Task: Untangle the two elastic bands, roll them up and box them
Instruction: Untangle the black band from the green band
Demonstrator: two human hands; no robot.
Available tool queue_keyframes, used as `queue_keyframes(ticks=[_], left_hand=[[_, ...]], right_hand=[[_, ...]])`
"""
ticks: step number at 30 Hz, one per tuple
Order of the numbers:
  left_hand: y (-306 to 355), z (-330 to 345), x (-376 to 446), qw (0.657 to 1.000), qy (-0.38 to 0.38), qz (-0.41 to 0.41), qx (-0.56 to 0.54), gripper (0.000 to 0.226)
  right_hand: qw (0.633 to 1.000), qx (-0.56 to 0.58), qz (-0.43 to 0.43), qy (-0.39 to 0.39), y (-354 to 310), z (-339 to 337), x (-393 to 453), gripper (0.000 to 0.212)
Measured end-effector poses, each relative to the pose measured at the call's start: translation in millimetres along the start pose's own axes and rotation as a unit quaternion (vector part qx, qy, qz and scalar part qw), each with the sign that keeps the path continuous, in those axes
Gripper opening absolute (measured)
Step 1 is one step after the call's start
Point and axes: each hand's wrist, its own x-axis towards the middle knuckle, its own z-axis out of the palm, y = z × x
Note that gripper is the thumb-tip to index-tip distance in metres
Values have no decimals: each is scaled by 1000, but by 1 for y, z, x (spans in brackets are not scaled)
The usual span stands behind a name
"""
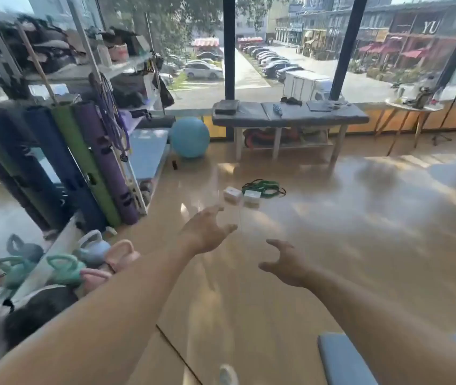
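Observation:
A tangled heap of green and dark elastic bands [264, 188] lies on the wooden floor ahead of me. Two small white boxes sit just left of it, one [232, 194] beside the other [252, 197]. My left hand [207, 232] is stretched forward, fingers spread, holding nothing, well short of the boxes. My right hand [286, 263] is lower and to the right, fingers curled apart and empty. Both hands hang above bare floor, apart from the bands.
Rolled yoga mats [93, 162] and a shelf stand at the left, with kettlebells [93, 254] below. A blue exercise ball [190, 137] and a grey padded bench [290, 116] stand by the window. A blue mat corner [340, 357] lies at bottom right.

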Motion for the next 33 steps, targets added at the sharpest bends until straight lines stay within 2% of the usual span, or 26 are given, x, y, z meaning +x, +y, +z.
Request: queue_keyframes(ticks=[8, 12, 16, 22, 28, 33], left_hand=[[-32, 28, 195, 994, -91, -61, -18, 71], [-32, 34, 292, 987, -139, -83, 2, 72], [-17, 39, 391, 984, -155, -92, -12, 72], [27, 51, 551, 985, -160, -45, 40, 70], [66, 64, 702, 984, -156, -78, 18, 58], [80, 70, 810, 984, -147, -100, -1, 73]], right_hand=[[995, -68, 54, -54, 11, -38, 197, 69], [994, -63, 71, -58, 14, -69, 288, 68], [994, -43, 75, -59, 21, -105, 375, 69], [996, -24, 74, -47, 52, -176, 532, 68], [994, -8, 83, -66, 80, -262, 676, 67], [996, -24, 69, -60, 80, -322, 775, 67]])
